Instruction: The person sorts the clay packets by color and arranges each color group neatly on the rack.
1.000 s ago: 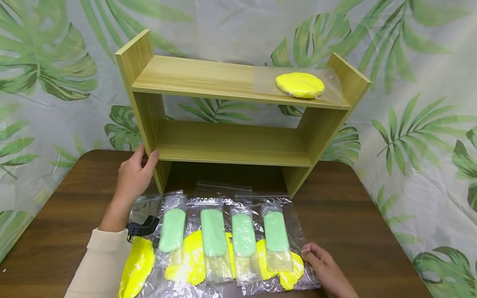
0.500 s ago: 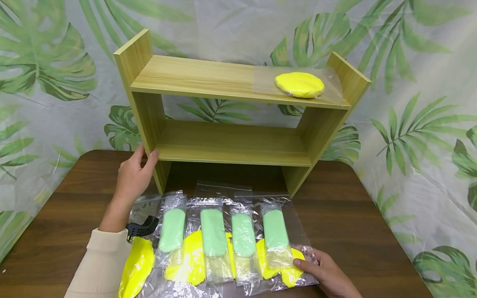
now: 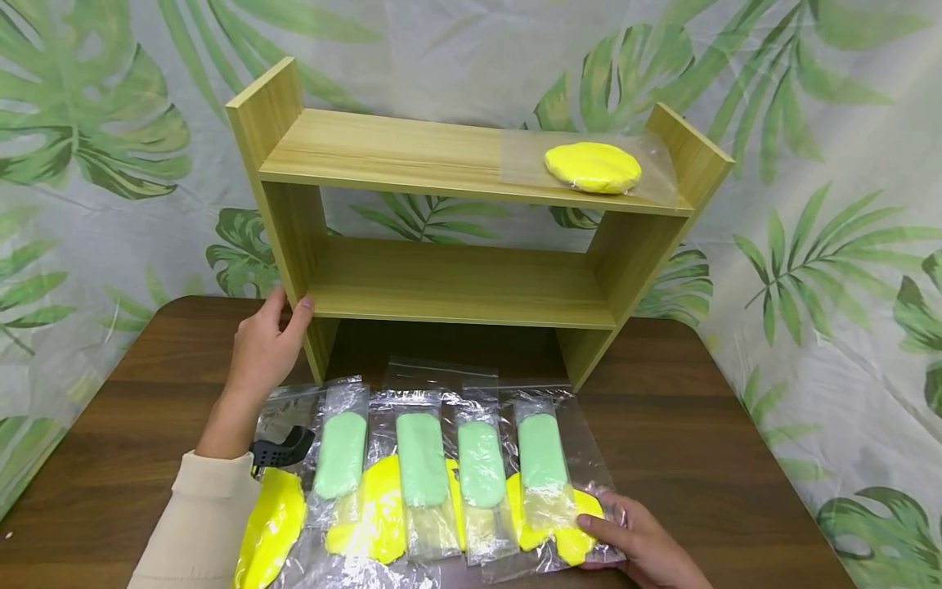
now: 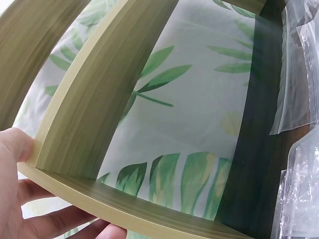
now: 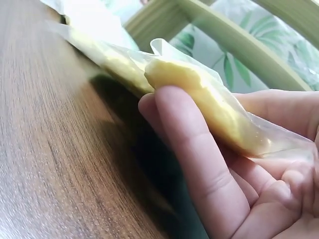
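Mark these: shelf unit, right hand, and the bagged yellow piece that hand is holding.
Shelf unit point(image 3: 456, 282): head view, bare middle board.
Right hand point(image 3: 643, 536): head view, middle of the visible hand.
Bagged yellow piece point(image 5: 218, 108): right wrist view, middle of its yellow filling.

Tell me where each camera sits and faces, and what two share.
Head: worn on the head, facing forward and down at the shelf; left hand, right hand, left sleeve show.
Left wrist: worn there, facing through the shelf to leafy cloth; left fingers show.
Right wrist: worn there, facing along the table toward the shelf; right fingers show, holding a bag.
Wrist views share shelf and cloth.
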### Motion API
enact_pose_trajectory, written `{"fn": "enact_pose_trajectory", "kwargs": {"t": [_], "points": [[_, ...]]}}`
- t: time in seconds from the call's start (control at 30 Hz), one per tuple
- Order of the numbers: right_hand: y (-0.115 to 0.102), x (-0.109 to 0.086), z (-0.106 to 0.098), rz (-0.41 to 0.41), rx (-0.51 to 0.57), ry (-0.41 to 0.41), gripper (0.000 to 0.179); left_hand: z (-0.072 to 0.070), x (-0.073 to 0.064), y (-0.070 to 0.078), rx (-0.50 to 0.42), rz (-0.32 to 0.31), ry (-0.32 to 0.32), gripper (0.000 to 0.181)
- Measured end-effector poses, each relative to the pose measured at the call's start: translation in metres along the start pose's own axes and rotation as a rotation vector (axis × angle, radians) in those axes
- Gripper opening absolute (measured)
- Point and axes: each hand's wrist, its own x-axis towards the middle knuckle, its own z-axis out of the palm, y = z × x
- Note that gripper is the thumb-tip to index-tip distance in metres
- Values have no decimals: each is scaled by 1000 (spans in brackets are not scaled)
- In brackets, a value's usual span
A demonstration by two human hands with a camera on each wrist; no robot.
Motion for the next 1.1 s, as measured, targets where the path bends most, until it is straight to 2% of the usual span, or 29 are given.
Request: {"fn": "enact_pose_trajectory", "kwargs": {"t": [0.1, 0.33, 0.77, 1.1], "points": [[1, -1, 0, -50, -1, -17, 26, 0, 0, 0, 2, 4, 1, 38], [1, -2, 0, -147, 39, -90, 31, 0, 1, 1, 4, 12, 4, 37], [-1, -5, 2, -265, 16, -53, 34, -1, 0, 1, -5, 2, 2, 38], [-4, -8, 1, -337, 80, -101, 42, 0, 0, 0, 3, 3, 1, 39]]}}
